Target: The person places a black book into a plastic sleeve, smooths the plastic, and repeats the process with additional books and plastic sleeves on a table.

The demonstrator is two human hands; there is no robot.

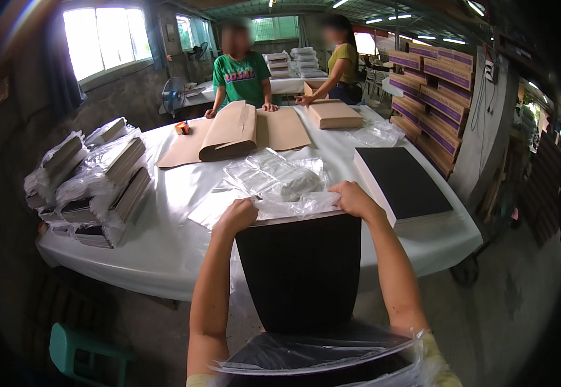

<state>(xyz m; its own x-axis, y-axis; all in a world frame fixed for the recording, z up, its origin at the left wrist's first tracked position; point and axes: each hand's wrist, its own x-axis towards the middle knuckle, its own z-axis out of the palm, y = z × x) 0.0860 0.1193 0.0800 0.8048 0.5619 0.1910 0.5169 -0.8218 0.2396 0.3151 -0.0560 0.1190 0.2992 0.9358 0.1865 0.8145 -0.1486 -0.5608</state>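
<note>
A stack of black boards [296, 271] stretches from the table's front edge toward my body, with clear plastic [319, 361] around its near end. At the far end of the stack, a clear plastic bag [300, 205] is pinched at both sides. My left hand [238, 215] is closed on its left side, and my right hand [356, 200] on its right. Just beyond my hands lies a crumpled heap of clear plastic bags [277, 173]. To the right, a bare black-topped stack of boards [406, 182] rests on the white-covered table [183, 258].
Plastic-wrapped stacks [100, 180] sit at the table's left end. Farther back are brown paper [229, 132], a brown-wrapped package [334, 114] and an orange tape dispenser [182, 128]. Two people stand across the table. A green stool [87, 348] is at lower left; cartons [445, 97] rise at right.
</note>
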